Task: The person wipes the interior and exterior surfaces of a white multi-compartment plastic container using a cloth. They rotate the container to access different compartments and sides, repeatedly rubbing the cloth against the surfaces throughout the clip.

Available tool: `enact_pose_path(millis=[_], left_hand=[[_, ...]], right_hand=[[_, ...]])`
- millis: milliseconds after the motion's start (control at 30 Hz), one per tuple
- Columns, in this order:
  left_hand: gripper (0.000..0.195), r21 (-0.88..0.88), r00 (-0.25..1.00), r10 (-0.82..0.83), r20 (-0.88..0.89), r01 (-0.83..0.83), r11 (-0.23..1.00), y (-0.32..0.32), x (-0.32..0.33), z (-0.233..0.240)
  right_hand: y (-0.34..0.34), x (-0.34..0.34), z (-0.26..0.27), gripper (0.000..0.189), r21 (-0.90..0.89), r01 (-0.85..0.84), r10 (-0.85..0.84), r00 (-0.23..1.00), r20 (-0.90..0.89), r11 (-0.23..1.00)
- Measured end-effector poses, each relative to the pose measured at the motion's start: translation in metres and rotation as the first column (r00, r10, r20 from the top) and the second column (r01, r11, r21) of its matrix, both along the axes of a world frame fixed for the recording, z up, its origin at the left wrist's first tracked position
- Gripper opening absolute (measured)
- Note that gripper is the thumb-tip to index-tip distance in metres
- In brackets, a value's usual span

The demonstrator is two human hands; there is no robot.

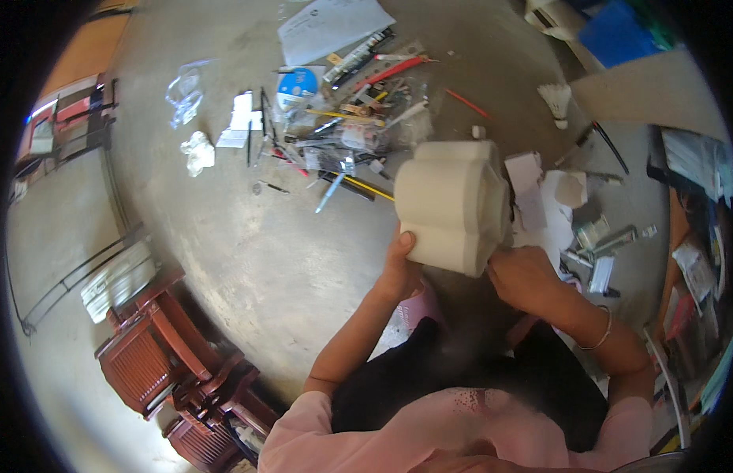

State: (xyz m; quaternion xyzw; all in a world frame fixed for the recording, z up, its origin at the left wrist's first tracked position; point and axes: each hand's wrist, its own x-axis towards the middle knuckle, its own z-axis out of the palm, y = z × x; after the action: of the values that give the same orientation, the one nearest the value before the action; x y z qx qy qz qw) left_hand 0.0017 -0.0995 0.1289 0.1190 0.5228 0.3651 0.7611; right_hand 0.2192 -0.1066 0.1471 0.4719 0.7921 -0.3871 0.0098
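Note:
A cream, scalloped container [437, 204] is tipped on its side in front of me, its rim turned to the right. My left hand [402, 266] grips its lower left side, the thumb pressed on the outer wall. Close by the rim, my right hand [523, 278] is curled, with its fingertips hidden, so whether it holds anything is unclear. The inside of the container is out of sight. White paper pieces [549, 207] lie on the floor just beyond my right hand.
Ahead on the concrete floor spreads a pile of pens, pencils and plastic bags [354, 124], with a blue disc [296, 86] beside it. A shuttlecock [557, 103] stands to the right. Reddish wooden chairs [144, 366] are at left, a crammed shelf [691, 266] at right.

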Motion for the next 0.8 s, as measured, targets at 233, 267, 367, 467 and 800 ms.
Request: enact_pose_path(millis=[233,267,367,467,800], left_hand=[[0.09,0.154,0.983,-0.167,-0.07,0.176,0.972,0.012,0.027,0.023],[0.09,0.126,0.986,-0.158,-0.043,0.163,0.979,0.011,0.026,0.022],[0.085,0.124,0.987,-0.158,-0.029,0.16,0.979,0.005,0.016,0.013],[0.077,0.208,0.987,-0.152,-0.042,0.158,0.965,0.004,0.015,0.003],[0.093,0.209,0.983,-0.176,0.051,0.162,0.965,0.005,0.015,0.015]], right_hand=[[-0.009,0.003,-0.042,0.018,0.096,-0.4,0.409,0.907,-0.1,0.911],[-0.002,0.001,-0.034,0.019,-0.316,-0.229,0.178,0.967,-0.182,0.921],[0.025,-0.01,0.003,0.025,-0.929,0.043,-0.26,0.964,-0.058,0.366],[0.016,-0.006,-0.012,0.027,-0.955,-0.046,-0.242,0.963,-0.12,0.293],[0.002,0.017,-0.037,0.023,-0.912,-0.361,-0.679,0.72,-0.141,-0.193]])
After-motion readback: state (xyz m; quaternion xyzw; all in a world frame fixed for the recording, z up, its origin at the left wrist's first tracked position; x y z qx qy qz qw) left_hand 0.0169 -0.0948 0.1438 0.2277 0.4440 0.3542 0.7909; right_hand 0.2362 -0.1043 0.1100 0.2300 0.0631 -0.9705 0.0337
